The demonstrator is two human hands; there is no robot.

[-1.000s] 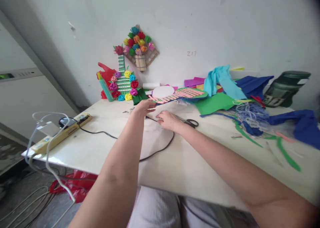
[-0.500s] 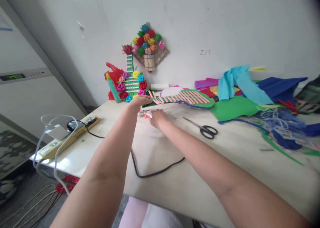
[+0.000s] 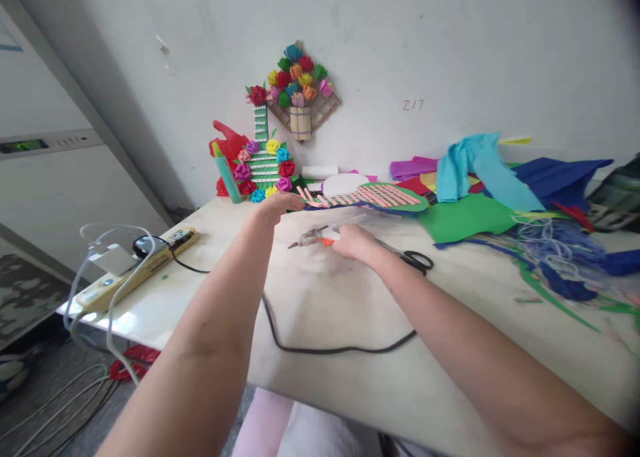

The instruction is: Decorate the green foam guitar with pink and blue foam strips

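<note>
My left hand (image 3: 283, 203) grips the narrow end of a guitar-shaped paper craft (image 3: 400, 198), green with rows of pink paper sticks on top and a dark blue underside. The craft is held raised, its wide body pointing right. Below it, my right hand (image 3: 354, 242) is closed around a white glue gun (image 3: 310, 237) with an orange trigger. Its nozzle points left, apart from the craft. Black-handled scissors (image 3: 417, 261) lie just behind my right wrist, partly covered. A black cord (image 3: 340, 349) loops across the table in front.
A flower-trimmed paper guitar (image 3: 264, 167), a green glue bottle (image 3: 227, 177) and a flower basket decoration (image 3: 300, 122) stand by the wall. Coloured sheets (image 3: 463, 218) and tangled string (image 3: 560, 250) fill the right. A power strip (image 3: 150, 270) with cables sits along the left edge.
My right hand has moved right with the glue gun, away from my left hand, so the gun's nozzle shows more. My left hand and the craft have stayed nearly in place.
</note>
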